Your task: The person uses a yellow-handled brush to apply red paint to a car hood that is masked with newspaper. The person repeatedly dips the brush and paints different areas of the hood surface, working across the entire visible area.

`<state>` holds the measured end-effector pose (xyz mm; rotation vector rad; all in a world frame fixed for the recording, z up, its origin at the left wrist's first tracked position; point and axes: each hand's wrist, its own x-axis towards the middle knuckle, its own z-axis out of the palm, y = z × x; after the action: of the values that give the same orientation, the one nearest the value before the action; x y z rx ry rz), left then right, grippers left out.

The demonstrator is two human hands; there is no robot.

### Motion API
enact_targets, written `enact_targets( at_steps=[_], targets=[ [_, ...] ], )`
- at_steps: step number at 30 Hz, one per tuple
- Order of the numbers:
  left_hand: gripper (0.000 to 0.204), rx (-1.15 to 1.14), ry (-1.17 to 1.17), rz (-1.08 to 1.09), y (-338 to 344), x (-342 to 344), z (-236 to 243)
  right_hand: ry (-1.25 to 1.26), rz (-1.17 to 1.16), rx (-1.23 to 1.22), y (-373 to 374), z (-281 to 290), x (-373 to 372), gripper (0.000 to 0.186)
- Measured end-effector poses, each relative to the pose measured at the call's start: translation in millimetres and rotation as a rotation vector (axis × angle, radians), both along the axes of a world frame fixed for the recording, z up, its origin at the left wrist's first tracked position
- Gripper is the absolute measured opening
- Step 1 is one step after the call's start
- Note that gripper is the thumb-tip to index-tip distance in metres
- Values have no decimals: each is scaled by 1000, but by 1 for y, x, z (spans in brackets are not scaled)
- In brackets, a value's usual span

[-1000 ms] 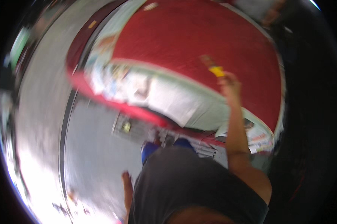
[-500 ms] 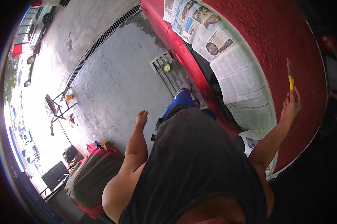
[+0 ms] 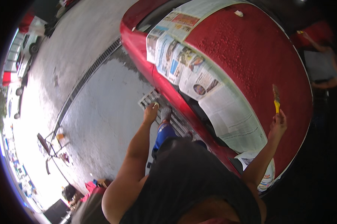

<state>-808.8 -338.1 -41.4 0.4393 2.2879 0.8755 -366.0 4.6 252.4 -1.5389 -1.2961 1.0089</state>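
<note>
My right hand point(image 3: 278, 125) is closed around the yellow handle of a paintbrush point(image 3: 276, 99), bristles up, above the red car roof point(image 3: 247, 71). A rough, bumpy wet-looking patch point(image 3: 217, 41) covers part of the roof. Low on the left, my left hand point(image 3: 151, 114) reaches down to a slatted bench point(image 3: 145, 100). Its fingers are closed at the edge of a small round container point(image 3: 156, 105), which the hand mostly hides. My feet stand on the bench, beside the car.
Newspaper sheets point(image 3: 228, 115) line the roof edge over the side windows. A crumpled white piece point(image 3: 238, 13) lies on the roof. Another person point(image 3: 321, 65) is across the car, an arm raised. A floor drain point(image 3: 88, 80), a metal frame stand point(image 3: 50, 149) and parked cars point(image 3: 24, 59) are leftward.
My left hand has moved forward and down from free air to the round container on the bench. The brush stays in my right hand. The view has shifted, showing more roof and the other person.
</note>
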Motion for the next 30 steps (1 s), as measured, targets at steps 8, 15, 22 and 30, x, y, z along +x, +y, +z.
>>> enact_targets(
  at_steps=[8,15,22,30],
  targets=[
    [57,469,409,18,309,-125,24,-283,51,0,29,-2,-152,33],
    [69,293,206,73,371,-150,17,-434,248,145,114,-6,-269,24],
    [71,278,182,191,386,-138,4,-693,265,243,319,-44,-424,35],
    [74,244,316,210,395,-135,-22,-679,312,272,300,-90,-454,28]
  ],
)
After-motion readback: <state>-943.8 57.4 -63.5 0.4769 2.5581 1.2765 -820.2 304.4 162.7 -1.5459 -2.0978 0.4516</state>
